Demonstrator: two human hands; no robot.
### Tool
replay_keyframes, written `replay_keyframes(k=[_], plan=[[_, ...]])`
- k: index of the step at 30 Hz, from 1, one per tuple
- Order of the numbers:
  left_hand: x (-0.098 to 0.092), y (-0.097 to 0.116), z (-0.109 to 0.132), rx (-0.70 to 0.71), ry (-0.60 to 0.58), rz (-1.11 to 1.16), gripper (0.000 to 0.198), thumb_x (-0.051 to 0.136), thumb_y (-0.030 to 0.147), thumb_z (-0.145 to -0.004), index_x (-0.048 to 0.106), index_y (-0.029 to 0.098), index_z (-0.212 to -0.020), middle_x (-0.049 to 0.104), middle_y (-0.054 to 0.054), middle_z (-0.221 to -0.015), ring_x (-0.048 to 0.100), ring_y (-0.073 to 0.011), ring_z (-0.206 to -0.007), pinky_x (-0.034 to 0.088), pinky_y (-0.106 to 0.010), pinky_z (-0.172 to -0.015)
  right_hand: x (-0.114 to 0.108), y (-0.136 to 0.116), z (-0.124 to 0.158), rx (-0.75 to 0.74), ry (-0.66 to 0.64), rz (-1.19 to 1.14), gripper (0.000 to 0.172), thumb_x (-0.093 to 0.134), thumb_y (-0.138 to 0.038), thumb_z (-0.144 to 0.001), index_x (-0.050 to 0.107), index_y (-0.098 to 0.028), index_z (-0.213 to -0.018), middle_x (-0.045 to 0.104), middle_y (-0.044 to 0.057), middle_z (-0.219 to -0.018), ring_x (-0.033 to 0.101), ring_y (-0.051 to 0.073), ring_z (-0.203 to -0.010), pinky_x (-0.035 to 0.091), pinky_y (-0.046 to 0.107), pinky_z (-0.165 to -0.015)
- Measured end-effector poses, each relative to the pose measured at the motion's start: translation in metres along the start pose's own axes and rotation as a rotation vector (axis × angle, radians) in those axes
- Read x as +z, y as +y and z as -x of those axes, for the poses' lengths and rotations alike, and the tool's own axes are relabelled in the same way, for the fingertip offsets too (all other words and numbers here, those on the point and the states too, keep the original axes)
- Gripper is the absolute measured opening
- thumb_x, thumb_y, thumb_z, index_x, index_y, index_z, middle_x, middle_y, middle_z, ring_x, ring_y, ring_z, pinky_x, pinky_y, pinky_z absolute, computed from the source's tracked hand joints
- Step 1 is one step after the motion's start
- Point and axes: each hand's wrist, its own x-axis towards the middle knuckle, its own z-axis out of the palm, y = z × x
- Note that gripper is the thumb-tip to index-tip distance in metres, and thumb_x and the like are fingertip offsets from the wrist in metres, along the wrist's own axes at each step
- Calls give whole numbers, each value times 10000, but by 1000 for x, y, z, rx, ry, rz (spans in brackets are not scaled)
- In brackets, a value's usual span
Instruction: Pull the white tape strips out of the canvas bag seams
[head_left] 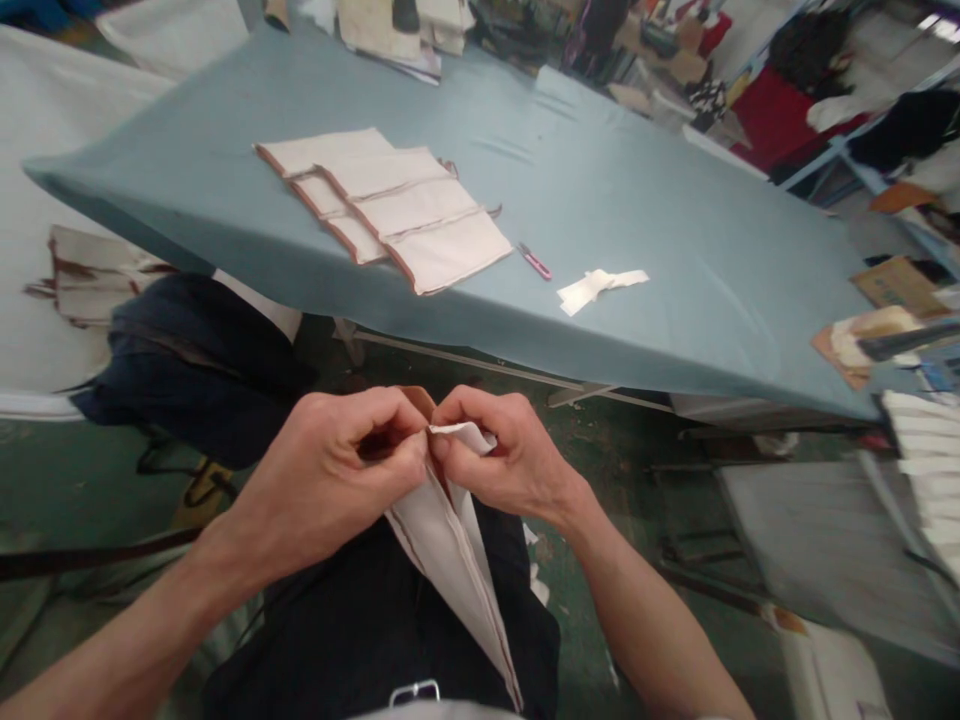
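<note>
My left hand (337, 475) and my right hand (506, 455) meet over my lap, both pinched shut on the top edge of a white fabric piece (450, 560) with brown stitched edging. The piece hangs down between my wrists across dark trousers. A small white flap sticks out above my right thumb. On the blue-grey table (675, 230) in front lies a stack of similar white fabric pieces (390, 205), fanned out. To the right of the stack lie a small pink thread snipper (534, 262) and a white fabric scrap (596, 288).
A dark garment (187, 360) is draped at the left beside a white surface holding more pieces (90, 275). Folded white items (926, 450) sit at the right edge. Cluttered shelves and clothing fill the background. The floor below is green and scuffed.
</note>
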Motion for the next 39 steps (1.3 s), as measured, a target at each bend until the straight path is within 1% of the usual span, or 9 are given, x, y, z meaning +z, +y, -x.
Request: replay_keyframes(k=[3,6,11,16,20,23,31,34,39], plan=[[4,-9,3,-148,-48,319,246,612,328,-890,660,184,-697,649,29,-600,529,-115,-528,400,-203,-499,0,-1,-2,8,-55,-152,79,596,-258,-804,590,-207,-744,539,-64,-621,422,90,-555,338,229,-551],[7,-10,4,-215,-45,420,258,656,363,-901,657,178,-720,674,22,-621,533,-110,-520,413,-193,-493,-2,1,-3,36,-74,-228,102,593,-274,-822,590,-202,-750,537,-60,-625,419,92,-556,334,227,-534],[9,8,-1,-117,-53,241,241,628,299,-886,727,167,-712,695,13,-633,566,-109,-538,418,-179,-486,-15,4,-2,-14,-85,-141,187,646,-351,-870,635,-187,-778,529,-62,-618,419,90,-555,328,234,-542],[14,9,-2,-52,-27,44,293,568,300,-888,740,160,-696,660,18,-575,536,-105,-507,378,-201,-484,-22,1,-1,-109,-86,67,132,550,-208,-865,646,-191,-776,474,-76,-561,398,82,-509,306,240,-552],[27,-1,-2,-14,110,-133,288,521,286,-880,688,170,-676,628,21,-571,528,-113,-511,375,-245,-533,-11,10,2,-156,-35,255,182,487,-195,-921,653,-182,-847,561,-32,-636,475,104,-554,296,265,-583],[36,-6,-3,-73,193,-101,275,511,294,-882,660,182,-680,634,15,-597,549,-131,-538,388,-263,-556,3,23,5,-101,20,153,202,460,-203,-945,610,-197,-811,575,-23,-657,498,112,-580,320,261,-592],[48,-36,11,-228,-31,557,342,547,428,-1031,639,184,-810,609,33,-697,494,-116,-584,410,-222,-554,29,45,25,71,185,-366,414,562,-504,-1064,555,-212,-771,497,-52,-647,414,107,-578,353,242,-564],[43,-45,14,-219,-78,520,385,533,451,-1062,638,181,-809,579,33,-719,475,-113,-617,403,-212,-566,29,49,29,103,191,-378,442,616,-573,-1049,598,-202,-810,543,-44,-684,444,107,-605,369,241,-586],[28,-37,16,-180,-172,365,350,625,440,-1001,682,170,-786,642,18,-711,554,-122,-625,435,-202,-565,32,52,33,86,182,-278,429,623,-554,-1052,632,-191,-823,561,-43,-667,458,105,-593,356,236,-567]])
